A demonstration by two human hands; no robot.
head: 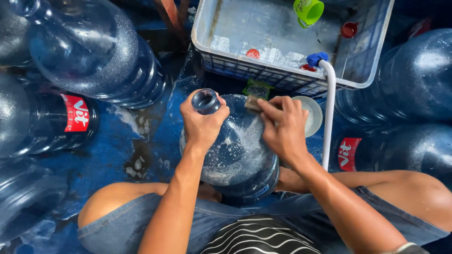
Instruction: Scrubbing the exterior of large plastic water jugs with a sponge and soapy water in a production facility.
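Observation:
A large blue water jug (238,157) stands upright between my knees, its shoulder covered in soap foam. My left hand (201,123) is shut around the jug's open neck (205,101), holding it steady. My right hand (284,127) presses a small sponge (253,103) against the jug's upper side, fingers closed over it. Most of the sponge is hidden under my fingers.
A white plastic crate (372,61) with soapy water, a green cup (308,10) and red caps (349,29) sits ahead. A white hose (329,108) with a blue tip hangs over its rim. More big blue jugs (89,51) crowd left and right on the wet blue floor (141,141).

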